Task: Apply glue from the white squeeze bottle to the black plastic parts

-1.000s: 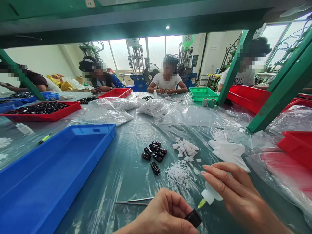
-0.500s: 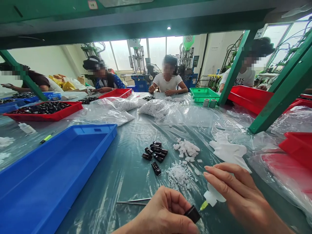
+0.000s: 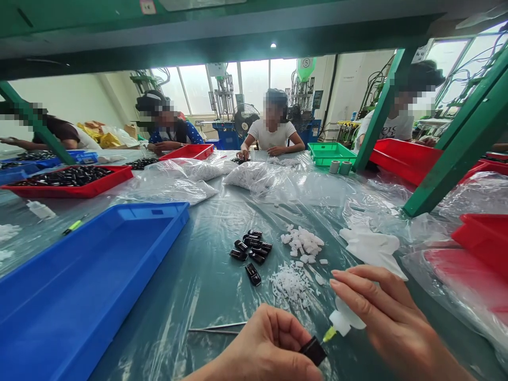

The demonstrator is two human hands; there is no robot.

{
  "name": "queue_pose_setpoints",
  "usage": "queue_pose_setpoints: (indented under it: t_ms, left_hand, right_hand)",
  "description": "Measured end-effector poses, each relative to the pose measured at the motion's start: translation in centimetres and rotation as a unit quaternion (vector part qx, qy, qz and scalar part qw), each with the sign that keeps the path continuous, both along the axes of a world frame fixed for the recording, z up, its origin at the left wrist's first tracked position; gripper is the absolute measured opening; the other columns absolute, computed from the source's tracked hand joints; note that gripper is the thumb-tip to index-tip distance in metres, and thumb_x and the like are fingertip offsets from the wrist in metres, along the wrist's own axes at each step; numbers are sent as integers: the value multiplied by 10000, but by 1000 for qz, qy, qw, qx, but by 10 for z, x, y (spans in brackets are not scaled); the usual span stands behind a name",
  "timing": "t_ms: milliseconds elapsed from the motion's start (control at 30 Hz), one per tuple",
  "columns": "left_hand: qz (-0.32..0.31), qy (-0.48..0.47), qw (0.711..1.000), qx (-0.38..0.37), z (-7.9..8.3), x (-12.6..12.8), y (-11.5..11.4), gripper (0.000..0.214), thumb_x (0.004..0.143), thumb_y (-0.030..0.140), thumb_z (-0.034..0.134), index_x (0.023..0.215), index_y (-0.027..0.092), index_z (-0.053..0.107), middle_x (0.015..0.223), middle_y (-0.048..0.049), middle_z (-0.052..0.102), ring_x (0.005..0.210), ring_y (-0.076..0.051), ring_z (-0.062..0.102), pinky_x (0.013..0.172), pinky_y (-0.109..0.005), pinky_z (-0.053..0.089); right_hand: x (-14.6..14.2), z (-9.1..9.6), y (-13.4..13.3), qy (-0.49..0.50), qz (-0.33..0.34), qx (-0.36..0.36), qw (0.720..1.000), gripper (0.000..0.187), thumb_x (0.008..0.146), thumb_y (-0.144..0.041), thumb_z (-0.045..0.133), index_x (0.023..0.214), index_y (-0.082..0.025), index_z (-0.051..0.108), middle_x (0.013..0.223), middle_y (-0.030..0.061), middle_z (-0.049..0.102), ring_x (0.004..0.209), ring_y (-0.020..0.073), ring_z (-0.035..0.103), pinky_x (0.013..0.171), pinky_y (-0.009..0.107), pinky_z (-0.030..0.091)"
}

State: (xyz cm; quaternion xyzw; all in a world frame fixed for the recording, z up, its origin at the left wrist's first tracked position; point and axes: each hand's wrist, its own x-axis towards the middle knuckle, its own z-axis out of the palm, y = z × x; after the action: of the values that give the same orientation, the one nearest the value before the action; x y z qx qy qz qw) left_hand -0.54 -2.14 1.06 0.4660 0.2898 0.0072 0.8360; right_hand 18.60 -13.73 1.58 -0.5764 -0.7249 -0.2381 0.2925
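Observation:
My left hand (image 3: pixel 262 344) at the bottom centre is shut on a small glossy black plastic part (image 3: pixel 313 351), which sticks out past the fingertips. My right hand (image 3: pixel 391 317) pinches a white squeeze bottle (image 3: pixel 344 320) upside down and tilted. Its yellow-green nozzle (image 3: pixel 329 334) points at the black part, just apart from it or barely touching. Beyond my hands lie a loose group of similar black parts (image 3: pixel 250 246), a heap of white chunks (image 3: pixel 304 242) and finer white bits (image 3: pixel 289 286). A pair of metal tweezers (image 3: pixel 216 328) lies left of my left hand.
Clear plastic sheeting covers the table (image 3: pixel 254 203). A large blue tray (image 3: pixel 79 280) fills the left foreground, and a red tray of black parts (image 3: pixel 69 182) lies behind it. White cloth (image 3: pixel 371 247) lies right of my hands. Several co-workers sit around the table.
My hands have moved slightly, bringing the black part a little higher and the nozzle close to it. Across the table, a co-worker's hands have shifted on the sheeting.

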Motion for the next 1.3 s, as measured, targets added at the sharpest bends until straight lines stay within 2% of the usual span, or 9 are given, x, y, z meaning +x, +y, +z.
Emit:
queue_pose_setpoints:
  t_ms: [233, 367, 633, 800, 900, 1000, 1100, 1200, 1300]
  left_hand:
    - [1, -8, 1000, -15, 1, -1, 0, 347, 442, 221, 864, 667, 74, 644, 539, -46, 633, 391, -56, 500, 375, -133, 330]
    - [2, -6, 1000, -9, 3, 1, -1, 344, 434, 219, 865, 656, 73, 647, 520, -35, 620, 381, -49, 485, 369, -132, 313]
    - [15, -10, 1000, 21, 0, 2, 1, 365, 416, 256, 863, 637, 91, 624, 524, -41, 625, 377, -57, 488, 354, -133, 337]
    - [30, -34, 998, 37, 2, 2, 1, 298, 432, 207, 853, 631, 87, 668, 669, -81, 690, 472, -77, 542, 405, -149, 421]
    - [30, -83, 995, 43, 0, 1, 1, 244, 475, 165, 844, 665, 95, 709, 714, -83, 700, 557, -82, 573, 521, -165, 463]
    - [35, -124, 990, 50, -9, 1, 1, 198, 511, 123, 833, 672, 112, 718, 775, -96, 715, 644, -100, 615, 618, -181, 472]
    - [41, -139, 988, 59, -17, 2, 2, 190, 510, 100, 831, 659, 117, 715, 777, -99, 719, 661, -117, 627, 628, -197, 483]
    - [41, -140, 988, 50, -14, 2, 3, 173, 526, 107, 825, 658, 120, 714, 790, -96, 715, 647, -107, 619, 629, -199, 481]
    - [33, -135, 989, 41, -4, 1, 2, 172, 528, 119, 825, 662, 120, 716, 782, -87, 705, 628, -94, 609, 615, -186, 465]
  right_hand:
    - [-1, 9, 2, -25, -10, 16, 1000, 335, 885, -74, 365, 1088, -189, 606, 1050, 47, 653, 1011, 186, 532, 836, 312, 464]
    - [-5, 15, 4, -50, -21, 31, 998, 353, 851, -14, 358, 1040, -160, 618, 970, 55, 675, 921, 172, 566, 784, 295, 485]
    - [-3, 16, 8, -51, -23, 39, 998, 356, 834, -11, 353, 973, -176, 635, 954, 50, 682, 922, 176, 575, 762, 294, 500]
    - [-1, 12, 12, 46, -16, 34, 998, 443, 744, 54, 336, 997, -173, 622, 961, 55, 663, 924, 156, 575, 790, 270, 523]
    - [1, 8, 14, 135, -10, -2, 991, 424, 722, 13, 375, 1007, -195, 611, 942, 42, 663, 894, 151, 603, 711, 233, 551]
    - [4, 0, 15, 231, -26, -51, 971, 382, 731, -54, 455, 1029, -237, 610, 946, 18, 670, 879, 158, 634, 683, 230, 562]
    - [9, -9, 16, 307, -48, -88, 946, 312, 754, -145, 563, 1037, -262, 620, 977, 10, 676, 912, 177, 644, 732, 255, 563]
    - [9, -12, 17, 321, -61, -101, 940, 302, 747, -166, 597, 1033, -259, 621, 976, 5, 682, 913, 179, 646, 752, 255, 559]
    - [4, -5, 17, 243, -40, -57, 967, 316, 746, -96, 519, 1014, -232, 619, 936, 10, 672, 869, 155, 635, 709, 226, 555]
